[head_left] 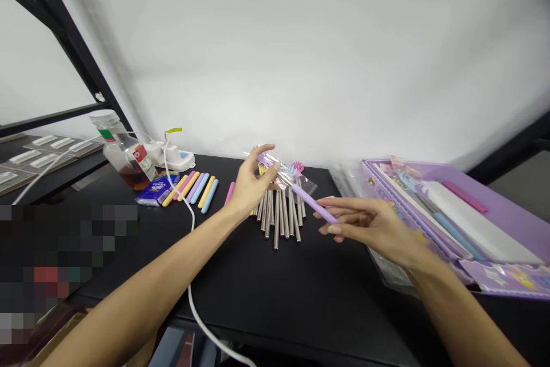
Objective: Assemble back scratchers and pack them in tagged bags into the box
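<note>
Across the middle of the view lies a back scratcher [313, 203] with a light purple handle and a metal rod, held slantwise above the table. Clear plastic wrap covers its upper end. My left hand [250, 185] is closed around that wrapped end, hiding most of its head. At the lower end, my right hand [365, 224] pinches the purple handle between thumb and fingers. Beneath them, several silver metal rods [277, 221] are fanned out on the black table [275, 292]. A pink claw-shaped head [297, 168] shows just behind the held one.
Several coloured handles [209, 196] lie in a row at left, beside a blue packet [157, 188]. Behind stand a bottle [129, 155] and a white power strip [183, 158]. A white cable [191, 275] crosses the front. On the right is an open purple box [511, 206] holding more pieces.
</note>
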A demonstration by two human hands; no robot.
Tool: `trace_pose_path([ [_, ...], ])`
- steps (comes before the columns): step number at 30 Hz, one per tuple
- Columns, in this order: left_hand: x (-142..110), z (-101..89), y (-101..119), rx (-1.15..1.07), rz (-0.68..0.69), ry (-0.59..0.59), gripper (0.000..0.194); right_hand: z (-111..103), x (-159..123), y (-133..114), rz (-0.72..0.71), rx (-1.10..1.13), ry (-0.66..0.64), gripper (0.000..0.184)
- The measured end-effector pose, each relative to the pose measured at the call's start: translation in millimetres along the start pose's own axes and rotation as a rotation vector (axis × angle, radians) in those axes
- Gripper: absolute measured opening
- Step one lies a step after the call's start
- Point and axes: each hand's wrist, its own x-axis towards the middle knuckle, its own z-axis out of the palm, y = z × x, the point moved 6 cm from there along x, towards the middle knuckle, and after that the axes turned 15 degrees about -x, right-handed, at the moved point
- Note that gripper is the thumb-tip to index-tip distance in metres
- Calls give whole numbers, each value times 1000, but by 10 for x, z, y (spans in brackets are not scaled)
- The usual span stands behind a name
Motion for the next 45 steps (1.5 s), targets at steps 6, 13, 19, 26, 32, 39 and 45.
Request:
trace_pose_path([
  [6,-216,329,-94,-29,-101,-215,36,26,47,-14,8,4,181,40],
  [13,-192,301,-95,-6,-68,-232,32,42,56,-35,-75,-104,146,35],
  [19,-209,306,-83,26,-101,-233,32,4,43,-40,-204,-356,369,28],
  [26,-304,423,-167,27,-181,-391,30,-56,-22,-104,-202,-535,579,39],
  [32,-288,412,-147,112,-111,-398,27,-5,13,-108,-229,-450,443,29],
  [39,-201,338,-2,154,-76,-357,30,41,-38,-198,-407,-479,228,22],
  [45,-261,386,-37,113,-111,-408,34,54,-30,-216,-477,-417,312,3],
])
